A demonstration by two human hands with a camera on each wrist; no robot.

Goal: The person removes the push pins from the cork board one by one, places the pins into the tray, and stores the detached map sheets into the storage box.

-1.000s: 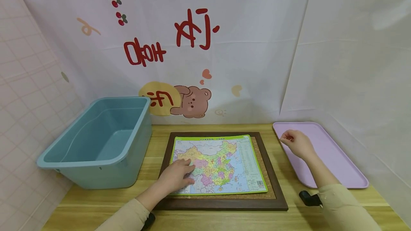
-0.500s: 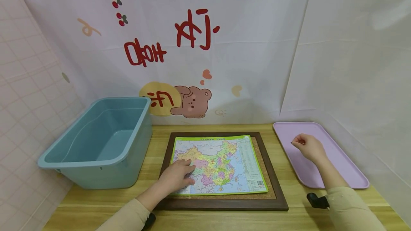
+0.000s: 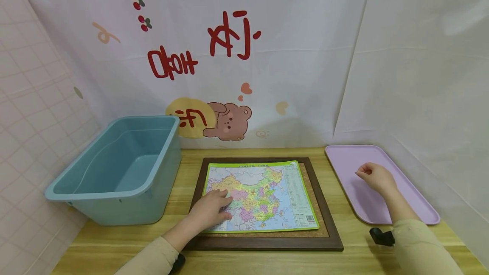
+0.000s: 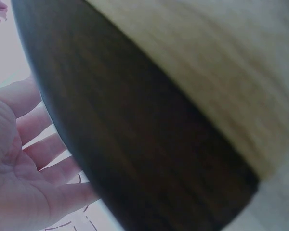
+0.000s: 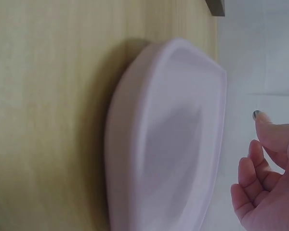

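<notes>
A China map sheet with a green border point(image 3: 263, 198) lies slightly askew on a dark-framed cork board point(image 3: 263, 244). My left hand point(image 3: 209, 209) rests on the map's left side, fingers spread. In the left wrist view the same hand point(image 4: 33, 163) shows beyond the dark frame edge point(image 4: 135, 125). Over the lilac tray point(image 3: 355, 154), my right hand point(image 3: 378, 177) is raised with thumb and forefinger together. A tiny round metallic-looking piece point(image 5: 256, 114) shows at those fingertips in the right wrist view; its kind is too small to tell. Other right-hand fingers are curled.
On the left stands a deep blue-grey plastic tub point(image 3: 114, 194). The tray lies on the right side of the wooden table point(image 3: 305, 262). A printed cloth point(image 3: 290, 75) rises behind the table, and pale sheets close off both sides.
My right hand has drawn back rightward from the tray's left edge to above the tray, slightly lower in view. The left hand, map and board have stayed put.
</notes>
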